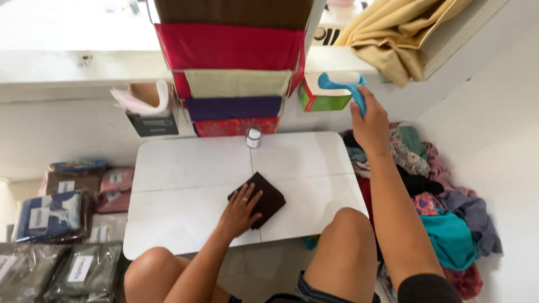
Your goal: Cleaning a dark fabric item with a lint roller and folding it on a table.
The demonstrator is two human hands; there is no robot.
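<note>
Two hands: left hand [240,210] lies flat, fingers spread and slack, on the folded cloth [259,197]; right hand [370,126] is raised with fingers clenched round the lint roller [345,84].
Cloth: dark brown square, already folded neat, soft and matte, near the middle of the white desk [185,185].
Roller: blue plastic handle, pale cylinder head, held up beside the green tissue box [321,95] (well apart from the cloth).
Progress: folding looks done; rolling and bagging seem left, I judge.
Pile: loose crumpled clothes [443,219] on the right, many colours.
Packets: glossy bagged cloths [62,224] on the left floor.
Hanging: smooth folded fabrics [230,73] in red, beige, purple.
</note>
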